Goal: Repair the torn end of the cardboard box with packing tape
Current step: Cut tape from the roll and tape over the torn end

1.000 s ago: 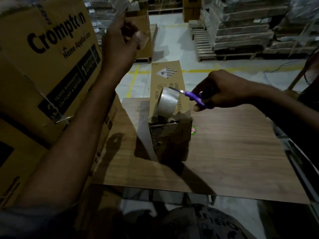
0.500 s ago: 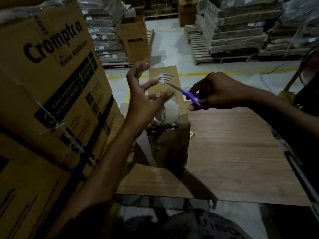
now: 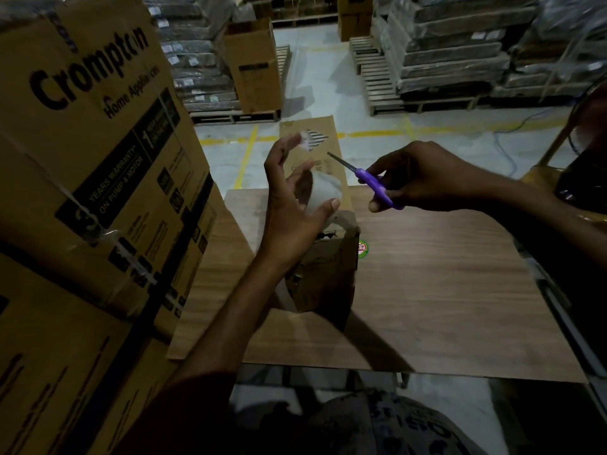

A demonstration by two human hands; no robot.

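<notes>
A long narrow cardboard box point(image 3: 330, 149) lies on the wooden table point(image 3: 443, 290), its torn, crumpled end point(image 3: 323, 274) facing me. A clear packing tape roll point(image 3: 323, 192) rests on top of the box near that end. My left hand point(image 3: 287, 208) cups the roll, thumb below it and fingers over it; a whitish bit of tape blurs at my fingertips. To the right, my right hand point(image 3: 423, 178) holds purple-handled scissors point(image 3: 376, 183), the closed blades pointing left toward the roll.
A big Crompton carton point(image 3: 92, 142) stacked on another fills the left side, touching the table's left edge. A small round sticker point(image 3: 362, 249) lies by the box. Beyond the table are pallets point(image 3: 377, 77), wrapped stacks and a tall carton point(image 3: 253, 64).
My left hand came down from high on the left and closed around the tape roll on the box. The right hand with the scissors has barely moved.
</notes>
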